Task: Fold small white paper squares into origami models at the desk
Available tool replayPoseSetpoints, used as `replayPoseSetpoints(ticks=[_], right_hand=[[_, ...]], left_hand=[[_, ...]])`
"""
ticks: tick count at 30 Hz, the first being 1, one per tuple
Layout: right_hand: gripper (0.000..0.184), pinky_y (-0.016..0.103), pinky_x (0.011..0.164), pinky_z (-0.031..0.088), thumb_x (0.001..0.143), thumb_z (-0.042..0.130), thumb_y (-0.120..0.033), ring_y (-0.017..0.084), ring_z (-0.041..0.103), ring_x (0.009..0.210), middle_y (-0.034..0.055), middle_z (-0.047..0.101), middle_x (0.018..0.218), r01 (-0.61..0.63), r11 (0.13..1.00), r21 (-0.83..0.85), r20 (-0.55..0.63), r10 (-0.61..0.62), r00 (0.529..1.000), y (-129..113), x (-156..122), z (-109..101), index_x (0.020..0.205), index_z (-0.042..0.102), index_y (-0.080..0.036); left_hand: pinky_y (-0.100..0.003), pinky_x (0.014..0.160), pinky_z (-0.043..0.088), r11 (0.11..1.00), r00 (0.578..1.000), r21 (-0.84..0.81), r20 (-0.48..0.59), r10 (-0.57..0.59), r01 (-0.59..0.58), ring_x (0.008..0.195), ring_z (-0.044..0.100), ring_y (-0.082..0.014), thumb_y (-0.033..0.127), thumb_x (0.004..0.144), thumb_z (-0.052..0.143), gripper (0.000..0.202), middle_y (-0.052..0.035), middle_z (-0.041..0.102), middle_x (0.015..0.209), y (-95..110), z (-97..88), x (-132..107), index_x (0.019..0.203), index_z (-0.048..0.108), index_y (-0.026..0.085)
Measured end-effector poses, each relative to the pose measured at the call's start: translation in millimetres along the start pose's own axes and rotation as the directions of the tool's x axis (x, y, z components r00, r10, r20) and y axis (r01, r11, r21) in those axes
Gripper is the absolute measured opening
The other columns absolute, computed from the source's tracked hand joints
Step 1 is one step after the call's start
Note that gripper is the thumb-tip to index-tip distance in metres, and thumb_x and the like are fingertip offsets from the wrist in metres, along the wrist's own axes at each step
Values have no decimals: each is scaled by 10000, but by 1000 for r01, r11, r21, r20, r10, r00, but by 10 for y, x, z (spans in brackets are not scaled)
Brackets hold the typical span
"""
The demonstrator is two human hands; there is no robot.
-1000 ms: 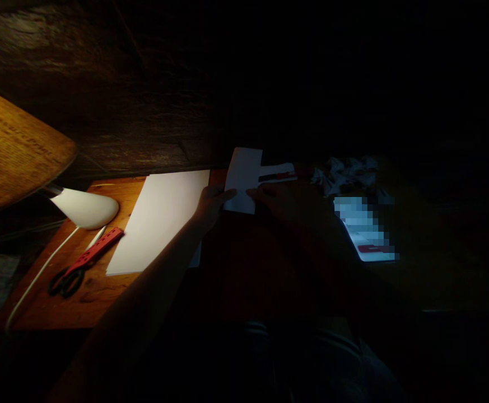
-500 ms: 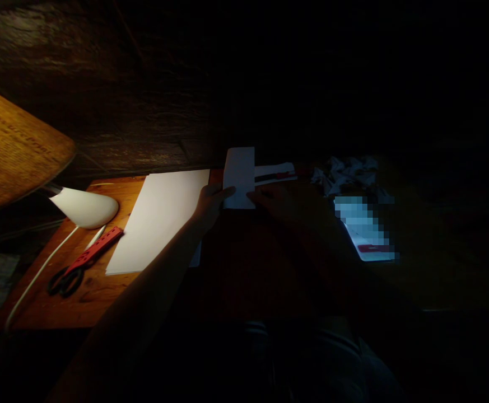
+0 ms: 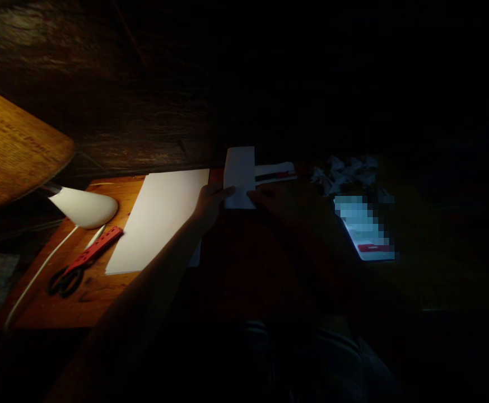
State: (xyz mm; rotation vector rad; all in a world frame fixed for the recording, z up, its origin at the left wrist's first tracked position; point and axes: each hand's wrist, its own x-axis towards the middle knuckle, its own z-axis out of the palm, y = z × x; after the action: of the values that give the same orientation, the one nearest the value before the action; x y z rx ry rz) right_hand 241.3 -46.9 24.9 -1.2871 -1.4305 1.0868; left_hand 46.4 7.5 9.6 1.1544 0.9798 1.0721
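A folded sheet of white paper [image 3: 240, 170] stands out pale in the dark at mid-view, taller than wide. My left hand [image 3: 210, 200] pinches its lower left edge, thumb lying on the front face. At the lower right corner my right hand [image 3: 271, 200] grips it too, its fingers dim in shadow. Just behind and to the right lie white paper strips [image 3: 265, 168] with a dark and red slim object [image 3: 275, 176] on them; its kind is too dim to make out.
A stack of white sheets [image 3: 168, 207] lies left on the wooden table [image 3: 101, 305]. Beside it are black-handled scissors [image 3: 70, 280] with a red cover and a lamp [image 3: 87, 207] with a cord. Rightward are crumpled papers [image 3: 349, 170] and a lit phone [image 3: 362, 232].
Almost nothing differs. Both hands keep their hold on the folded paper in the same place, and the view has barely shifted.
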Motion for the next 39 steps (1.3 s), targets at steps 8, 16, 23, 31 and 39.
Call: replayPoseSetpoints(ticks=[8,16,23,31,39], right_hand=[[373,291,659,380,896,684,-438,132,470,662,-25,524,667,9,1000,18,14,-9,1000,-54,-16,-8,629,557,-210],[469,289,651,388,834,740,-575,131,453,660,-28,513,648,19,999,29,-8,-19,1000,-18,1,15,613,526,-222],[467,291,645,393,832,744,-588,137,472,675,-13,549,658,16,1000,-13,-18,-16,1000,-52,-10,-4,624,549,-218],[485,298,640,381,852,753,-573,132,448,650,-22,509,640,-8,1000,-26,-26,7,1000,-40,6,9,608,523,-223],[455,297,633,388,891,727,-556,155,495,670,-6,557,654,-16,999,-34,-13,16,1000,12,12,-2,629,560,-224]], left_hand=[[-299,677,589,1000,1000,-20,8,-12,12,704,705,-185,357,652,906,305,-55,748,754,-18,-26,15,756,714,144],[-327,718,632,999,1000,-44,27,-1,3,732,745,-212,353,668,905,296,-70,772,762,-2,-17,7,761,739,127],[-360,736,646,999,999,-39,32,1,0,810,774,-261,338,692,876,275,-107,793,821,-25,-25,17,814,771,114],[-338,710,642,999,1000,-41,22,3,-2,714,741,-208,343,670,882,289,-82,794,795,-39,-22,27,808,771,114],[-295,687,607,1000,1000,-10,19,13,-12,723,726,-185,379,694,881,292,-67,775,788,-29,-22,15,776,736,139]])
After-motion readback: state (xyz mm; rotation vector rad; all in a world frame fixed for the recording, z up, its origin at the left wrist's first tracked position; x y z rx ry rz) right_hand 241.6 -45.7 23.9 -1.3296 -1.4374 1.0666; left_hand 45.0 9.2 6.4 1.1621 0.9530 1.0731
